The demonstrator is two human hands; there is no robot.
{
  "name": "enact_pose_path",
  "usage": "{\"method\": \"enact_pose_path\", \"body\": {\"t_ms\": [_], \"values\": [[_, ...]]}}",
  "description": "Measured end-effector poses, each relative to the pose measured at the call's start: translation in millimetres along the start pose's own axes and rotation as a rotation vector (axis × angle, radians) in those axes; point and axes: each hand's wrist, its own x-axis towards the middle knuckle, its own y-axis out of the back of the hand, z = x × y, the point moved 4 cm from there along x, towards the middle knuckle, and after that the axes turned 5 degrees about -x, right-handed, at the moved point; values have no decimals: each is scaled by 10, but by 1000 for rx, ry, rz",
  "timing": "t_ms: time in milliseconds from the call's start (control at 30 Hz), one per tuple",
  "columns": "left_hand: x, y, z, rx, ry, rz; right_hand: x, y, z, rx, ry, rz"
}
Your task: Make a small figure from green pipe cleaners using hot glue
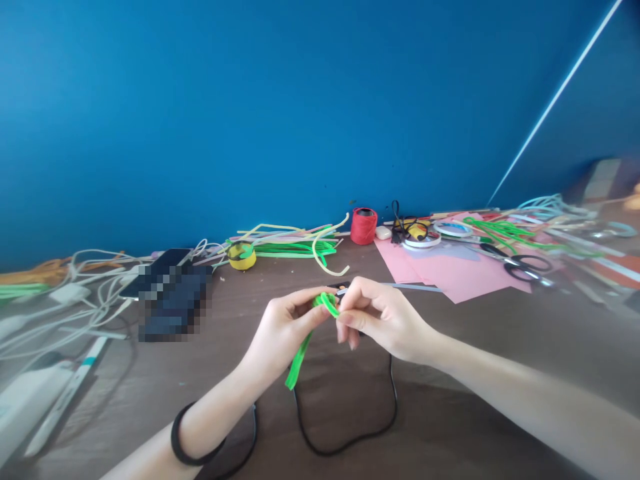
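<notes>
Bright green pipe cleaners (301, 360) are bunched together in front of me, their loose ends hanging down below my left hand. My left hand (287, 323) is closed, pinching the bunch between thumb and fingers. A curled green bend (329, 305) stands out between the two hands. At that bend my right hand (380, 317) is closed too, its thumb and forefinger gripping the pipe cleaner. Behind the fingers lies a dark object, mostly hidden, with a thin pale stick (415, 287) reaching out to the right of it.
A black cable (345, 452) loops over the brown table below the hands. Left are phones (175, 300), white cables (95, 293) and yellow tape (242, 256). Loose pipe cleaners (295, 243) and a red spool (364, 226) lie along the wall; scissors (523, 265) rest on pink paper (463, 283).
</notes>
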Motion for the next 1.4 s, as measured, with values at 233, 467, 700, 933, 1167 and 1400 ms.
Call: {"method": "enact_pose_path", "body": {"t_ms": [233,467,700,933,1167,1400], "values": [[11,8,-40,-84,15,-4,89,114,89,-48,-103,26],[97,145,-89,-287,28,46,139,418,406,-1118,-528,-10],[110,179,-25,-311,-64,-11,113,316,678,-1065,-531,-39],[82,234,75,-323,-141,-51,174,454,732,-616,-449,79],[56,296,185,-407,-203,-79,246,361,386,226,-389,110],[89,327,202,-435,-254,-93,212,502,175,431,-112,159]]}}
